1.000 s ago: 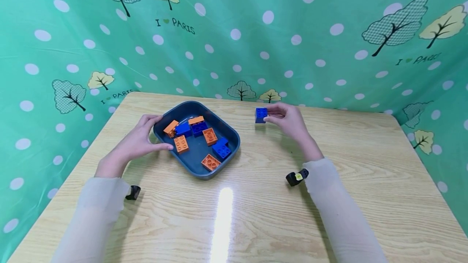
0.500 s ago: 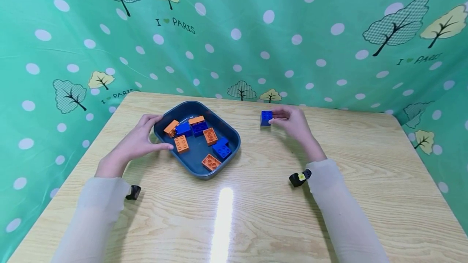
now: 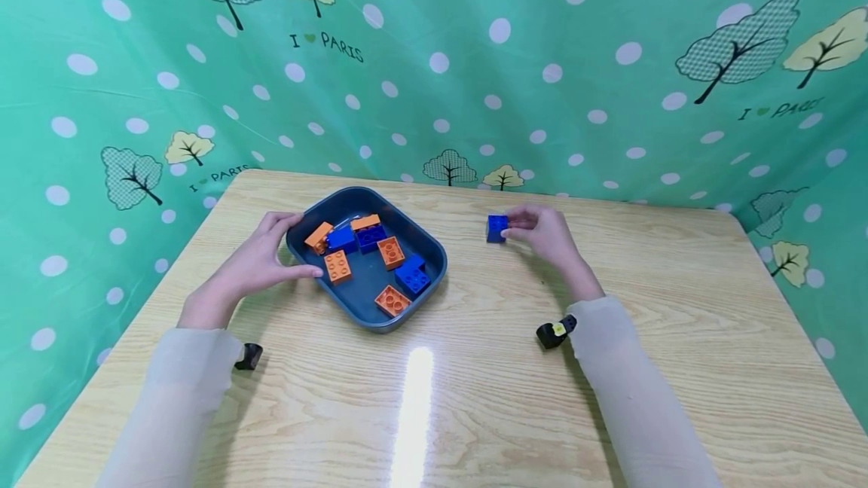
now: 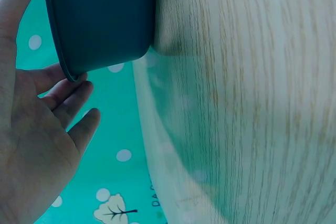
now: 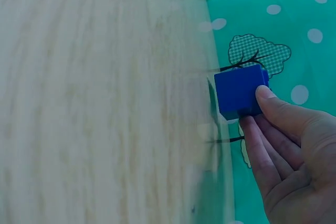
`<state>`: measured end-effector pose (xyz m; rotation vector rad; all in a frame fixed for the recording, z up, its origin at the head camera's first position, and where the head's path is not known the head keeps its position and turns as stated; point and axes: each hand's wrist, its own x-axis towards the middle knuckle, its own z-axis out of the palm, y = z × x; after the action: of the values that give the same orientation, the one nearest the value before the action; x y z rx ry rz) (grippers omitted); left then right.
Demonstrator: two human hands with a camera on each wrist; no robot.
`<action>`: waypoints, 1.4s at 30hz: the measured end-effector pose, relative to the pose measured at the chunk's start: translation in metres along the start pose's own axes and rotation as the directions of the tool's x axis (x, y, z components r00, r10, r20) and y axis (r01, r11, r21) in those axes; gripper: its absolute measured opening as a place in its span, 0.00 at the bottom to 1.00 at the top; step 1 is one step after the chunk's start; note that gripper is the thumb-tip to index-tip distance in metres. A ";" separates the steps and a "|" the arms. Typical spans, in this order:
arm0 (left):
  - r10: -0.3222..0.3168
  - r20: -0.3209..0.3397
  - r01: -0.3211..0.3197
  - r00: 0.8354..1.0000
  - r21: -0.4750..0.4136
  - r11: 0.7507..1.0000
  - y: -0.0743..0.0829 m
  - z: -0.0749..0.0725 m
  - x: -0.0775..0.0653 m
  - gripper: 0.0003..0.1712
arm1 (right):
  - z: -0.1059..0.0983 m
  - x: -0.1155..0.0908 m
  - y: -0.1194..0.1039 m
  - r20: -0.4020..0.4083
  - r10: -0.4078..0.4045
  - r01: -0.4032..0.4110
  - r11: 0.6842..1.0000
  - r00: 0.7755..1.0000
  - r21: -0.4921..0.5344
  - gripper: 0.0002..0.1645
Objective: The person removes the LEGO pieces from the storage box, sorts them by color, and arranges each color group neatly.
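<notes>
My right hand (image 3: 548, 238) pinches a blue toy building brick (image 3: 497, 229) between thumb and fingers, studs up, right of the tray near the table's back. In the right wrist view, the thumb lies on one side of the brick (image 5: 240, 92) and fingertips on another. Whether the brick touches the table I cannot tell. My left hand (image 3: 256, 266) holds a dark blue tray (image 3: 359, 300) at its left corner, thumb on the near rim and fingers at the far side. Inside lie several orange bricks (image 3: 337, 266) and blue bricks (image 3: 411, 275), some on their sides or upside down.
The wooden table (image 3: 488, 398) ends at a green polka-dot cloth (image 3: 407, 44) behind and at the sides. A bright light reflection (image 3: 412, 413) lies across the near tabletop. A black wrist camera (image 3: 552, 333) sticks out from the right sleeve.
My right hand has moved the blue brick slightly right and down, toward the table surface. My left hand and the tray stay in place.
</notes>
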<state>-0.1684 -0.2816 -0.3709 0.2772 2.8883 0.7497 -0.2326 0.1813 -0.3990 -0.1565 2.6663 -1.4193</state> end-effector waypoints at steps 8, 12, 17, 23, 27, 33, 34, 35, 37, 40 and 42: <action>-0.005 0.001 0.005 1.000 0.002 1.000 0.000 0.000 0.000 0.66 | 0.001 0.000 0.005 0.019 0.012 -0.012 1.000 1.000 0.001 0.21; -0.006 0.002 0.006 1.000 0.000 1.000 0.001 -0.001 0.000 0.66 | 0.000 0.001 0.005 0.030 0.017 -0.017 1.000 0.999 0.007 0.22; -0.002 0.004 0.002 1.000 0.003 1.000 0.001 -0.001 0.001 0.67 | -0.001 0.000 0.005 0.039 0.022 -0.023 1.000 0.999 0.012 0.22; 0.007 0.004 -0.007 1.000 0.005 1.000 0.001 -0.001 0.002 0.67 | -0.002 -0.002 0.003 0.043 0.018 -0.019 1.000 0.999 0.023 0.23; 0.006 0.006 -0.006 1.000 0.007 1.000 0.002 -0.001 0.002 0.67 | -0.003 -0.001 0.005 0.038 0.009 -0.010 0.999 0.999 0.031 0.25; -0.003 0.004 0.003 1.000 0.006 1.000 0.001 -0.001 0.001 0.67 | -0.005 0.000 0.005 0.013 -0.011 0.010 0.998 1.000 0.061 0.27; -0.004 0.004 0.004 1.000 0.005 1.000 0.001 -0.001 0.001 0.67 | -0.005 -0.001 0.004 0.009 -0.012 0.011 0.998 1.000 0.066 0.27; -0.004 0.004 0.004 1.000 0.003 1.000 0.001 -0.001 0.001 0.67 | -0.006 -0.001 0.003 0.006 -0.011 0.010 0.997 1.000 0.073 0.28; -0.005 0.005 0.005 1.000 0.003 1.000 0.001 -0.001 0.001 0.67 | -0.006 -0.002 0.001 -0.002 -0.014 0.014 0.996 1.000 0.086 0.28; -0.006 0.004 0.006 1.000 0.004 1.000 0.001 -0.001 0.001 0.67 | -0.006 -0.003 -0.003 -0.021 -0.023 0.025 0.995 1.000 0.100 0.27; -0.006 0.004 0.006 1.000 0.004 1.000 0.001 -0.001 0.000 0.66 | -0.006 -0.003 -0.006 -0.038 -0.039 0.043 0.994 0.999 0.105 0.28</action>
<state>-0.1689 -0.2811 -0.3701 0.2696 2.8859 0.7409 -0.2301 0.1839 -0.3907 -0.1786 2.6222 -1.5864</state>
